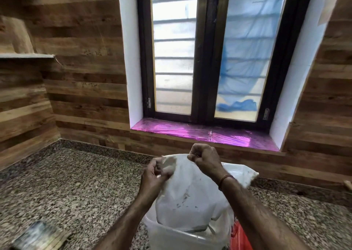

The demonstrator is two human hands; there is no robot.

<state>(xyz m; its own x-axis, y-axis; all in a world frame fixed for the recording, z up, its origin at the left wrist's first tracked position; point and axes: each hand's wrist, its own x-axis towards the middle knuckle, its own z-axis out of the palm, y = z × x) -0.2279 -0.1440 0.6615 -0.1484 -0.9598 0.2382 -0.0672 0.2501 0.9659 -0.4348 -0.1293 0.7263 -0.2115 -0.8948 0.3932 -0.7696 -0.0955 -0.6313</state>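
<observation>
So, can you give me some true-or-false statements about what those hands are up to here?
1. Both the left hand and the right hand pinch the top of the white bag. True.
2. The bag's lower end sits inside a white tub. True.
3. Green foil covers the ledge under the window. False: the window sill is covered in purple foil.
4. The tub stands on bare wood. False: it stands on a speckled stone counter.

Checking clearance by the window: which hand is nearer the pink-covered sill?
Right. The right hand pinches the white bag just below the sill; the left hand grips it lower, further left.
</observation>
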